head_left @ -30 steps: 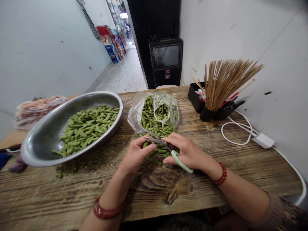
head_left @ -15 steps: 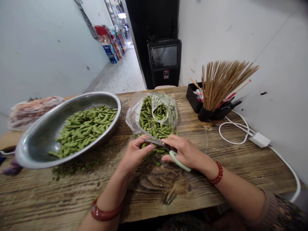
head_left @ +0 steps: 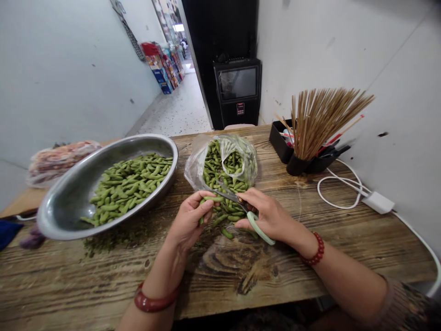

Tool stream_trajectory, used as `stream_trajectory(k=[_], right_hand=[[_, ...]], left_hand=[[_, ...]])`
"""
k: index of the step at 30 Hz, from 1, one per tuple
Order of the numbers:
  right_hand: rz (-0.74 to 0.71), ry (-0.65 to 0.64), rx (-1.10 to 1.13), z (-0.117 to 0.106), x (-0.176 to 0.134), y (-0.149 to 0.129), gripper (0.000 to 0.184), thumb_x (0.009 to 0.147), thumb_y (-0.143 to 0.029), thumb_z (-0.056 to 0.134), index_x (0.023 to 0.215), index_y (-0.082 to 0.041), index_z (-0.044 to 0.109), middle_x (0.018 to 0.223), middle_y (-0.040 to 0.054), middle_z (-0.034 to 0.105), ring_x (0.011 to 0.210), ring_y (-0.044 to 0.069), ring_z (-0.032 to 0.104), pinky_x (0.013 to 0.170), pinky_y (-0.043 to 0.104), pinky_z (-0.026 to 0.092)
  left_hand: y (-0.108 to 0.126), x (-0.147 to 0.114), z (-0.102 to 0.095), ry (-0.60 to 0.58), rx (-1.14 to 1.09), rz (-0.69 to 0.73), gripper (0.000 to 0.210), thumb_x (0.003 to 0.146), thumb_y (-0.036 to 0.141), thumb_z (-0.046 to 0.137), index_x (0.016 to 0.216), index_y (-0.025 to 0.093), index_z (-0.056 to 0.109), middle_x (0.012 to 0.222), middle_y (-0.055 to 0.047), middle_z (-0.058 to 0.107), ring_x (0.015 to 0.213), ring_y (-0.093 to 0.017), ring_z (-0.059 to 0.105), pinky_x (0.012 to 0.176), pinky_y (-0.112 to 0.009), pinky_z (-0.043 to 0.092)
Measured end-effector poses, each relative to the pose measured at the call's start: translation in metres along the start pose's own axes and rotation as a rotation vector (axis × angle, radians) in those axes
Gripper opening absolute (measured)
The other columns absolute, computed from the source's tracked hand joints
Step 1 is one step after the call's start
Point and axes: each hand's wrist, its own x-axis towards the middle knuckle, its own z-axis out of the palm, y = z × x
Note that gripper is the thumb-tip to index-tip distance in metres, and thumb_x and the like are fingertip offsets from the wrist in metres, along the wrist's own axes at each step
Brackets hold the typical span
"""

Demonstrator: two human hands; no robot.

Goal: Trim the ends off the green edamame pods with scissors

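Between the thumb and fingers of my left hand point(head_left: 189, 218) is a green edamame pod point(head_left: 212, 199), with part of another pod showing below it. My right hand point(head_left: 267, 215) grips scissors point(head_left: 255, 226) with pale green handles. Their blades are apart and point left, close to the held pod. Just beyond my hands lies a clear plastic bag point(head_left: 196, 161), its mouth toward me, with edamame pods spilling out. A few loose pods point(head_left: 226, 233) rest on the wood between my hands. Many more pods point(head_left: 132, 186) fill part of a large metal basin point(head_left: 65, 209) on the left.
Green trimmings point(head_left: 113, 241) lie beside the basin's near side. Behind it is a plastic-wrapped bundle point(head_left: 64, 161). On the right stand a black holder point(head_left: 298, 165) full of thin wooden skewers point(head_left: 320, 122) and a white adapter point(head_left: 378, 202) with its cable. A wall borders the table's right side.
The scissor blades have opened and moved off my left fingers. My left hand has turned a little, so the pod in it now shows. The whole view has shifted slightly.
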Motion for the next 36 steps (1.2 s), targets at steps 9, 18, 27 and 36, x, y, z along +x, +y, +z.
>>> stream_trajectory(k=[9, 18, 27, 36], right_hand=[[-0.065, -0.028, -0.084, -0.0011, 0.0015, -0.0052, 0.059, 0.078, -0.039, 0.072, 0.127, -0.016, 0.051, 0.104, 0.0112, 0.059, 0.093, 0.024, 0.058, 0.080, 0.036, 0.050], [-0.064, -0.016, -0.105, -0.0027, 0.0013, -0.0078, 0.057, 0.077, -0.037, 0.073, 0.127, -0.019, 0.051, 0.102, 0.0100, 0.059, 0.092, 0.023, 0.058, 0.079, 0.036, 0.050], [-0.071, -0.015, -0.038, -0.0013, 0.0009, -0.0046, 0.049, 0.080, -0.032, 0.071, 0.123, -0.019, 0.054, 0.099, 0.0087, 0.061, 0.089, 0.021, 0.059, 0.078, 0.032, 0.050], [-0.059, -0.050, -0.059, -0.0018, 0.0003, -0.0057, 0.038, 0.084, -0.033, 0.066, 0.119, -0.018, 0.057, 0.096, 0.0079, 0.063, 0.087, 0.020, 0.061, 0.076, 0.030, 0.049]], left_hand=[[-0.0008, -0.0010, 0.0012, 0.002, -0.067, -0.006, 0.021, 0.068, 0.023, 0.077, 0.083, 0.016, 0.065, 0.051, 0.006, 0.051, 0.040, -0.003, 0.036, 0.041, -0.014, 0.023], [-0.0006, -0.0015, 0.0025, 0.014, -0.049, -0.002, 0.021, 0.066, 0.023, 0.078, 0.081, 0.015, 0.065, 0.052, 0.006, 0.051, 0.041, -0.003, 0.036, 0.042, -0.015, 0.024], [0.0001, -0.0009, 0.0020, 0.001, -0.025, 0.002, 0.023, 0.066, 0.026, 0.078, 0.082, 0.015, 0.066, 0.065, -0.001, 0.065, 0.041, -0.002, 0.037, 0.041, -0.015, 0.023], [-0.0013, -0.0010, 0.0039, 0.015, 0.008, 0.003, 0.022, 0.066, 0.024, 0.078, 0.081, 0.014, 0.066, 0.064, -0.001, 0.066, 0.042, -0.002, 0.038, 0.041, -0.015, 0.025]])
